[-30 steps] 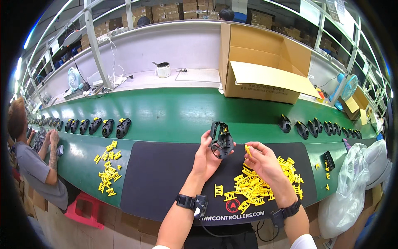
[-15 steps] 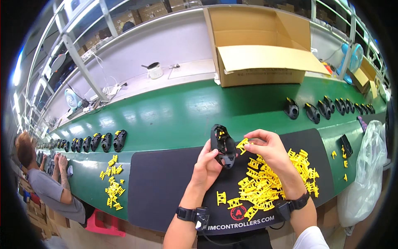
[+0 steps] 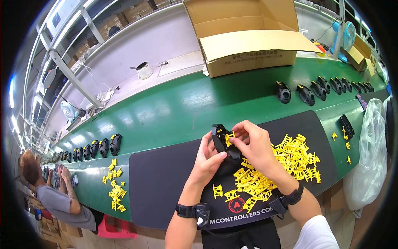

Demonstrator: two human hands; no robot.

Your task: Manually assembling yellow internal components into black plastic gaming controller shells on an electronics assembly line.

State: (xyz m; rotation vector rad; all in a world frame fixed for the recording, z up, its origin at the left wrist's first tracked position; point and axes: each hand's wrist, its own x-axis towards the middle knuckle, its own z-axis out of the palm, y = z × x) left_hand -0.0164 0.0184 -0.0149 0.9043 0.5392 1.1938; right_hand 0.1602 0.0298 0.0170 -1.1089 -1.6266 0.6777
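My left hand [image 3: 208, 162] is closed round a black plastic shell [image 3: 234, 156], hollow side facing me, held above a dark mat [image 3: 161, 178]. A yellow plastic clip [image 3: 229, 138] is pinched in the fingers of my right hand [image 3: 256, 146], at the opening of the shell. Whether the clip is seated inside cannot be made out. Beneath my right forearm lies a heap of yellow clips [image 3: 253, 184], with a few loose ones at its near left edge.
Black shells stand in rows at left [image 3: 115, 145] and far right [image 3: 306, 96]. More yellow clips [image 3: 117, 193] lie left of the mat. An open cardboard box [image 3: 248, 62] stands at the back; a clear plastic bag [image 3: 365, 166] hangs at right. Another person [image 3: 62, 199] works at far left.
My right hand has brought the yellow clip leftward, from beside the shell to its opening. The shell stays in my left hand. The whole view has shifted slightly.
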